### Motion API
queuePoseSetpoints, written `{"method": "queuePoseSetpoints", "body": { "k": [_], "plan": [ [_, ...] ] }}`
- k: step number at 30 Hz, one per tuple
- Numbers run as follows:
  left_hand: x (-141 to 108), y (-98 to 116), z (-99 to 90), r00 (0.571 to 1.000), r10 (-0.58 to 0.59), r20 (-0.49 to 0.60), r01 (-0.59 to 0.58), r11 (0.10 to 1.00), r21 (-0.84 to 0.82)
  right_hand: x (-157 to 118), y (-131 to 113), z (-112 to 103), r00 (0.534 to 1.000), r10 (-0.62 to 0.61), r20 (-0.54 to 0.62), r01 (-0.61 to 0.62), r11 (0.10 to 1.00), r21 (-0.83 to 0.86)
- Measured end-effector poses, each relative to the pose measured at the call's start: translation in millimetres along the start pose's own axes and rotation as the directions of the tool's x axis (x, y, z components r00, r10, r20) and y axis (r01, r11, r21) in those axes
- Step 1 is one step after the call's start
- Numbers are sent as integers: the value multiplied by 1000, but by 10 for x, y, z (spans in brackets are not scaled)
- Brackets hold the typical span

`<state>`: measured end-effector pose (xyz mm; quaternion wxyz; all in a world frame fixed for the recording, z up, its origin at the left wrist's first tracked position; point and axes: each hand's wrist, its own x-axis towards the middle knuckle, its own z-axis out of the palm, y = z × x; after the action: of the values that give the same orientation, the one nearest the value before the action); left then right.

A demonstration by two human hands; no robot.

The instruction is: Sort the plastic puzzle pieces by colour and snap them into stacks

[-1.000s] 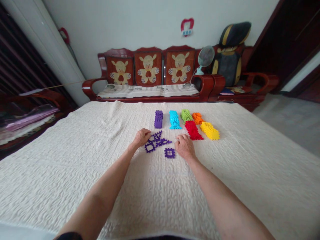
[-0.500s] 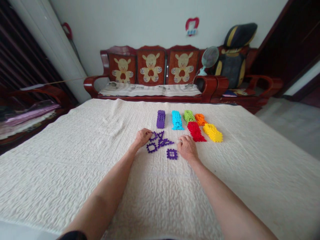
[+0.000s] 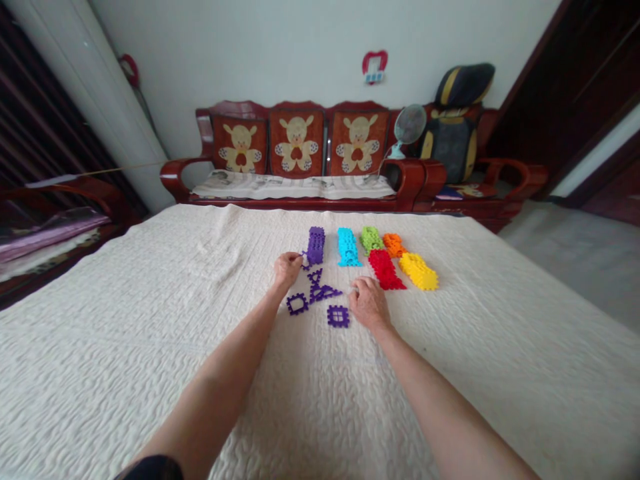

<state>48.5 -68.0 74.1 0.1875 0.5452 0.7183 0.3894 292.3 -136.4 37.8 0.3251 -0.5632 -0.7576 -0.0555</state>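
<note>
Your left hand [image 3: 289, 270] is pinching a small purple frame [image 3: 305, 261] by its left edge, thumb and fingertips closing on it. You are holding it right by the near-left corner of the purple stack [image 3: 316, 245]; whether they are touching, I cannot tell. Your right hand [image 3: 369, 301] is resting with fingers bent, near the red stack [image 3: 385, 269]; its underside is hiding, so I cannot tell whether it is gripping anything.

Between your hands, two purple triangles [image 3: 323, 292] are lying close together, a square [image 3: 297, 304] is sitting to their left, and a window piece [image 3: 338, 316] is lying nearer, to the right. The blue stack [image 3: 349, 247] is standing farther off.

You are probably risking a snag: the frame's toothed rim could catch the stack and topple or skew it. Since you are gripping only an edge, the frame could also twist or slip. The quilted cloth [image 3: 200, 373] is likely offering soft, uneven support.
</note>
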Motion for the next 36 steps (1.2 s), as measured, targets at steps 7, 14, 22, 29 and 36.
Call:
{"method": "queuePoseSetpoints", "body": {
  "k": [7, 14, 22, 29, 36],
  "plan": [
    [161, 23, -101, 995, 40, 87, -51, 990, 134, -3, -16, -12, 1000, 13, 5, -13, 1000, 12],
    [256, 1, -204, 933, -1, 360, 93, 966, -239, 4, -46, -32, 999, 35, 11, -35, 999, 15],
    [168, 82, 49, 918, -119, 379, 257, 906, -337, 13, -71, -58, 997, 62, 37, -62, 998, 4],
    [184, 55, 111, 937, -162, 311, 261, 914, -311, 4, -66, -55, 998, 54, 25, -55, 998, 17],
    [227, 6, 189, 960, -153, 234, 202, 958, -203, 2, -60, -46, 999, 41, -6, -40, 999, 22]
  ]
}}
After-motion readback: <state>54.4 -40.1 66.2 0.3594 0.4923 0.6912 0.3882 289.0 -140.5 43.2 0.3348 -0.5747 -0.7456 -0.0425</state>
